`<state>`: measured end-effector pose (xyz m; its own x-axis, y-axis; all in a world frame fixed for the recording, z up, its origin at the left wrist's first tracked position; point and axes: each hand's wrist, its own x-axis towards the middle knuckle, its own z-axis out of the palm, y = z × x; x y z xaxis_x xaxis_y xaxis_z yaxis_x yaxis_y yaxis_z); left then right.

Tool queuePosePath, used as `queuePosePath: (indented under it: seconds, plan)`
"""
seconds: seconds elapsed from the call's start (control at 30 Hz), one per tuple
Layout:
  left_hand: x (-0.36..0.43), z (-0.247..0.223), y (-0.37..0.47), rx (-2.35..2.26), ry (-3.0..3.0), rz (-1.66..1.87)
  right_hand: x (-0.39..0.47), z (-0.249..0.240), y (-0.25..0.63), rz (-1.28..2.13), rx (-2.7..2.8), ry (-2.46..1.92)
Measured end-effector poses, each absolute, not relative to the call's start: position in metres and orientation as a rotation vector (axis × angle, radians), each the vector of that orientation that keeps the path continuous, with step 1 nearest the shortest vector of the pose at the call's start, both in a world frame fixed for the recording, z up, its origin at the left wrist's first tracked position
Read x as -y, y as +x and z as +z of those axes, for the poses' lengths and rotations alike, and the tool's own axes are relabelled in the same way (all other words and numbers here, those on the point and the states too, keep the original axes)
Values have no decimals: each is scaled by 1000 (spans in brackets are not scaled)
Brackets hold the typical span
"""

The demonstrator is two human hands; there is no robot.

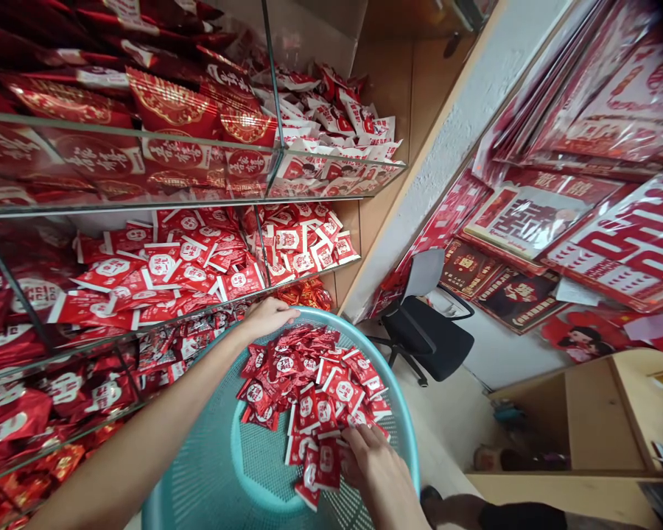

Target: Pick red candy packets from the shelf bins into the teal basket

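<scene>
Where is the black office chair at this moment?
The black chair is in the head view, right of centre, beyond the teal basket and beside the white wall.

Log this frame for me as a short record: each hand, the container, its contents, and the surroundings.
left hand: grips the far rim of the turquoise basket, beside the shelves
right hand: inside the basket, fingers at the packets; grip hidden
left hand position: on the rim
contents: small red packets with white print, loosely piled, basket floor partly showing
shelves: tiered, glass-fronted, filled with mostly red packaged goods
right side: office chair with black seat; red printed decorations in clear wrapping
</scene>
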<state>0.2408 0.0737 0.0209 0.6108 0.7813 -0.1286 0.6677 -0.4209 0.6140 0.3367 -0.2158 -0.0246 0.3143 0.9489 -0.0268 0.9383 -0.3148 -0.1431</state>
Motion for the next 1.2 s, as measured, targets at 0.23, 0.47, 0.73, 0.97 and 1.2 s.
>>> queuePosePath:
  seconds: [0.23,0.47,0.73,0.97,1.2]
  plan:
    - [-74,18,241,-1118,2192,242,214,-27,345,55,1751,-2422]
    - [-70,26,240,-1138,2140,219,210,-33,343,15,1778,-2362]
    - [-69,25,239,-1112,2165,235,209,-44,347,-145,1856,-2304]
    - [-67,22,236,-1124,2134,247,208,-43,351,-139,1847,-2280]
    - [-61,19,236,-1171,2085,294,214,-52,355,-87,1700,-2193]
